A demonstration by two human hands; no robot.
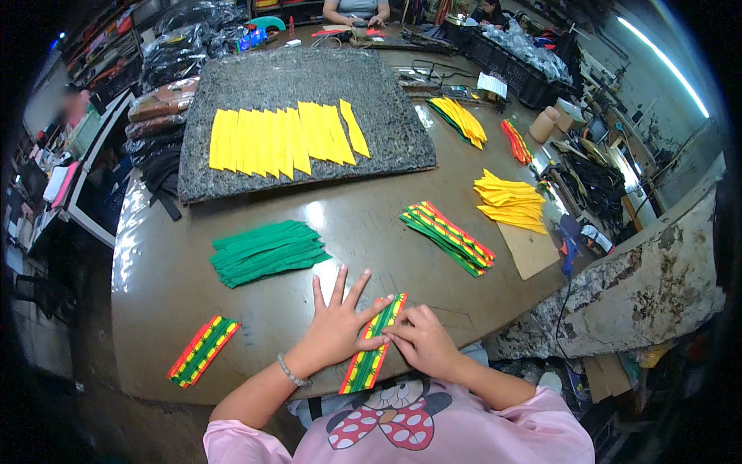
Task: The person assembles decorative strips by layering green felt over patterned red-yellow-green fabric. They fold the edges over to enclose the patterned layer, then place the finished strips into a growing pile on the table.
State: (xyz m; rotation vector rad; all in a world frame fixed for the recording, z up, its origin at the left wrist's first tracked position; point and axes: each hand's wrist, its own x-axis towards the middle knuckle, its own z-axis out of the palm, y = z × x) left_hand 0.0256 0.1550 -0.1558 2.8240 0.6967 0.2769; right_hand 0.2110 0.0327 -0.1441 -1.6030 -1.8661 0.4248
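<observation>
A striped fabric strip in red, yellow and green lies aslant at the table's near edge. My left hand rests on it with fingers spread, thumb and index finger across the strip. At the strip's right edge, my right hand is closed, its fingertips pinching near the left thumb. Another finished-looking striped strip lies to the left. Beyond my hands sits a pile of green fabric pieces. To the right is a stack of green pieces with red and yellow striped pieces.
Yellow pieces lie in a row on a grey padded board. More yellow pieces rest on brown card, near blue-handled scissors or a tool. Plastic-wrapped bundles are stacked at left. A person sits across the table.
</observation>
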